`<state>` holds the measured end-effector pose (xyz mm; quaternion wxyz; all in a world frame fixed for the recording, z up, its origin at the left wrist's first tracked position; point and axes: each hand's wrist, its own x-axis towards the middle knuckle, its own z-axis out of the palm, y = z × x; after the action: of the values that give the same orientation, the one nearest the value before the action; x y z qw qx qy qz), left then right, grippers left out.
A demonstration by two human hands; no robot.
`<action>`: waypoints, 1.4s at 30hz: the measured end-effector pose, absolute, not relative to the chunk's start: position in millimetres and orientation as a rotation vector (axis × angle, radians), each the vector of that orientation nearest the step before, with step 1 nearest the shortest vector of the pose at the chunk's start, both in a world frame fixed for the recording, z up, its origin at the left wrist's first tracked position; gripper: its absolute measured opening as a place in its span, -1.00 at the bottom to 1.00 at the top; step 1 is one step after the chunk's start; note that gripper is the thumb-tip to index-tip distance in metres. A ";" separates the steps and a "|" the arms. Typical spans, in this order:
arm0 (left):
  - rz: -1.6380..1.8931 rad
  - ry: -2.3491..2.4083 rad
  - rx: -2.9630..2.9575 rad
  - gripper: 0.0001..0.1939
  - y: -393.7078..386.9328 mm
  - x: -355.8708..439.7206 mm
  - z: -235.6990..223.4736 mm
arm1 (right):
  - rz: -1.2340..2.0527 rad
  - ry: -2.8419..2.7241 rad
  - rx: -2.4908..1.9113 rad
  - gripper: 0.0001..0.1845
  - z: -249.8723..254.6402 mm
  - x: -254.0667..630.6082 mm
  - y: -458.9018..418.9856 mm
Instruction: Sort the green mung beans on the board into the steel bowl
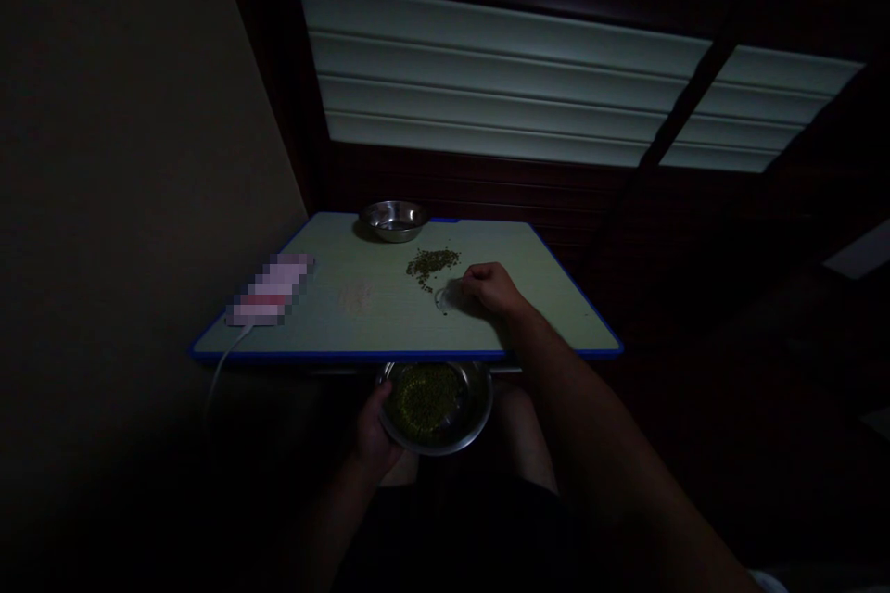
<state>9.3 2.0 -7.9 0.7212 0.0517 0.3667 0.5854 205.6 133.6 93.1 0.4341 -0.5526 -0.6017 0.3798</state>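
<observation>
My left hand (375, 431) grips the left rim of a metal bowl (445, 449), thumb on the edge, just below the front of the table. Small green beans (424, 400), which look like mung beans, lie in this bowl. Over the table, my right hand (490, 287) is closed, with its fingers curled around what looks like a small clear cup (440, 299), its round rim facing left. The dim light blurs the cup's outline. Just beyond it, a loose patch of the same beans (432, 264) is spread on the table.
A second metal bowl (394, 224) stands at the back of the pale table (556, 306) with blue edges. At the left lies a blurred pinkish phone-like thing (271, 289) with a white cable (221, 366) hanging off the front. A wall and dark wooden panelling border the table.
</observation>
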 end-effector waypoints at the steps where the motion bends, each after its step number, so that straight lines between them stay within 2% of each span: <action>1: 1.292 0.808 0.117 -0.77 2.0 9.3 -7.8 | 0.955 -1.502 -1.375 -0.89 93.4 205.3 133.1; 15: 1.302 0.815 0.122 -0.79 2.2 9.1 -10.3 | 0.675 -1.510 -1.443 -0.85 87.7 209.2 140.6; 33: 1.309 0.737 0.135 -0.79 2.5 7.0 -16.8 | 0.945 -1.491 -1.331 -0.86 93.4 205.0 132.6; 42: 1.301 0.785 0.137 -0.79 2.3 8.4 -13.2 | 1.014 -1.517 -1.335 -0.80 91.4 203.3 131.9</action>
<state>8.4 2.3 -13.2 0.7227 0.0622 0.3556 0.5893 203.3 131.9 91.4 0.4264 -0.5340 -0.6068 0.4059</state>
